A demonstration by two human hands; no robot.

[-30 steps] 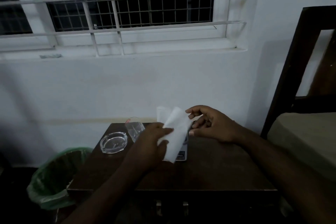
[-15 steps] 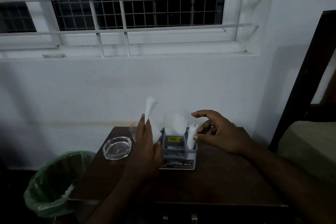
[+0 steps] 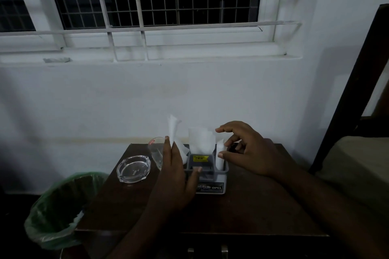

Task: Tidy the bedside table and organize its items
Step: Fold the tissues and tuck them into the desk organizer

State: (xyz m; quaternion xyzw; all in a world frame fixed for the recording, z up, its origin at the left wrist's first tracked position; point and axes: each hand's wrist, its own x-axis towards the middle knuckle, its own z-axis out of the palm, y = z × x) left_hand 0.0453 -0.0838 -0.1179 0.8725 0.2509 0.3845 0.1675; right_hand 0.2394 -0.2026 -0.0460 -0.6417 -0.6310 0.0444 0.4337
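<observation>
The left hand [image 3: 174, 176] pinches a thin, limp tissue [image 3: 174, 132] low down, best held lightly there, while the right hand [image 3: 248, 151] hovers spread.

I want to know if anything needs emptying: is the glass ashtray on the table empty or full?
Empty, as far as shows: the glass ashtray sits upright on the table, its clear bowl showing no ash or butts.

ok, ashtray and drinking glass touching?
Apart. The head view shows a strip of dark table between the glass ashtray and the drinking glass.
</observation>
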